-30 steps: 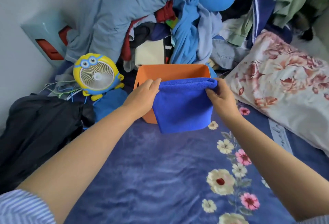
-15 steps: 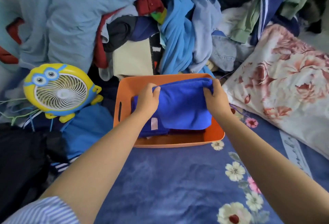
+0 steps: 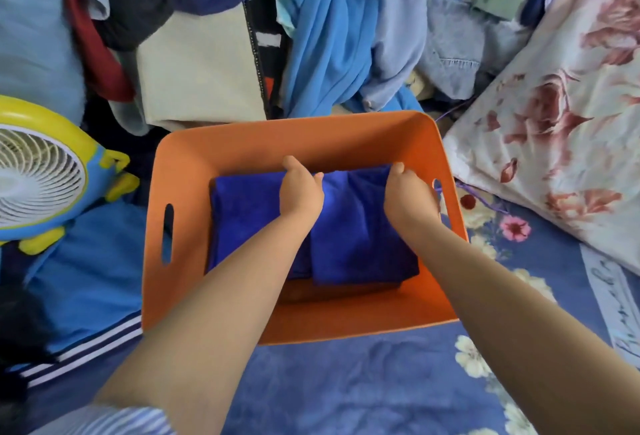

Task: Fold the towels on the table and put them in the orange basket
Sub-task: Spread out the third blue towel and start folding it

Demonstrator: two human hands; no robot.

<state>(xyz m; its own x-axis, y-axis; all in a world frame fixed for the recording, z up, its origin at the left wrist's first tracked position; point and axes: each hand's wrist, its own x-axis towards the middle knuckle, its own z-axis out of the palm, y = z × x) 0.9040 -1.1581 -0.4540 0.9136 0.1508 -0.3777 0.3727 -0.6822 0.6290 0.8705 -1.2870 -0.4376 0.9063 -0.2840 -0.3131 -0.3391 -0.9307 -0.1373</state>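
Note:
The orange basket (image 3: 242, 144) stands in the middle of the view on the blue flowered cover. Inside it lies a folded blue towel (image 3: 360, 247), on top of another blue towel (image 3: 242, 213) that shows to its left. Both my hands are down in the basket. My left hand (image 3: 299, 189) grips the top towel's far edge near its left corner. My right hand (image 3: 408, 195) grips the same edge at the right corner, close to the basket's right wall. The fingertips of both hands are hidden behind the towel's edge.
A heap of mixed clothes (image 3: 329, 26) rises right behind the basket. A yellow and blue cartoon fan (image 3: 45, 171) stands at the left, above a blue striped garment (image 3: 86, 272). A flowered pillow (image 3: 561, 123) lies at the right. The blue flowered bed cover (image 3: 363, 389) spreads in front.
My hands carried the folded blue towel from in front of the basket over its rim and lowered it inside onto the other towel. The camera moved closer and looks more steeply down.

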